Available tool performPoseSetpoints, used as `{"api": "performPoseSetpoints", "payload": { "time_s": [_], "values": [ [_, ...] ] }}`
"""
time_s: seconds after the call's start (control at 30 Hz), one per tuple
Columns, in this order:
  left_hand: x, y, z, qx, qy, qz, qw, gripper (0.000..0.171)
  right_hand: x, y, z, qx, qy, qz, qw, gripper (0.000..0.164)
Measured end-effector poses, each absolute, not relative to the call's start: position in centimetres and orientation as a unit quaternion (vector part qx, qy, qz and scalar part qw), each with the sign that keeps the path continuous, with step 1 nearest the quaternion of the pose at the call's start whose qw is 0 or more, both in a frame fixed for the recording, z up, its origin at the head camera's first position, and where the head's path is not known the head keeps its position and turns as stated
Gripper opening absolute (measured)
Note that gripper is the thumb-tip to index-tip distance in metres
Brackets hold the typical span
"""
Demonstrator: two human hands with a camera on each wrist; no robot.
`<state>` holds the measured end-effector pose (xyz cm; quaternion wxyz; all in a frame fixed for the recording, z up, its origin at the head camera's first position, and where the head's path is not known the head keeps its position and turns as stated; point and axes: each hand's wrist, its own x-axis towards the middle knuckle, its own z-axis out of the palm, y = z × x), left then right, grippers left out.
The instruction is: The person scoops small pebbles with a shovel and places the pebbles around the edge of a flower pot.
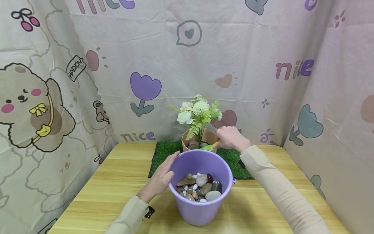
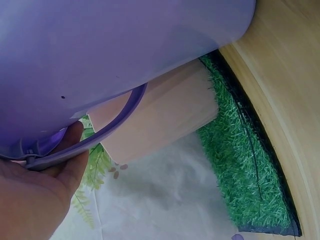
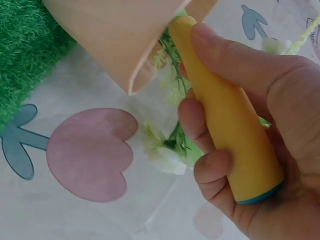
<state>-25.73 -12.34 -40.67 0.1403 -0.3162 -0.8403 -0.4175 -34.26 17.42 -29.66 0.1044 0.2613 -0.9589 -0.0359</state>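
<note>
A purple bucket [image 1: 201, 213] stands on the table, holding several mixed stones [image 1: 201, 187]. My left hand [image 1: 159, 178] rests against the bucket's left side, fingers extended along the rim. Near those fingers, the bucket's handle [image 2: 107, 129] hangs down. My right hand [image 3: 255, 100] grips the yellow handle of a small shovel [image 3: 235, 135]. The shovel's green blade [image 1: 207, 148] reaches into the peach flowerpot [image 1: 185, 142] behind the bucket; its tip is hidden. White artificial flowers [image 1: 200, 108] with green leaves rise from the pot, and some stones [image 1: 193, 145] lie around the stems.
Under the pot lies a green artificial turf mat [image 1: 165, 154] with a black edge. The wooden tabletop [image 1: 117, 182] extends to both sides of the bucket. A printed cloth [image 1: 248, 48] hangs behind the table and on both sides.
</note>
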Motion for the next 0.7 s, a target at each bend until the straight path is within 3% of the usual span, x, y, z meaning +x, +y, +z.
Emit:
{"api": "performPoseSetpoints", "payload": {
  "time_s": [0.4,0.7],
  "values": [
    [-26.0,-12.4,-40.6,-0.321,-0.839,-0.413,0.146,0.075,-33.4,18.2,-27.1,0.242,-0.965,-0.031,0.095,0.005],
    [-25.9,-12.4,-40.7,-0.316,-0.84,-0.418,0.141,0.073,-33.4,18.9,-27.8,0.226,-0.971,-0.025,0.074,0.014]
  ]
}}
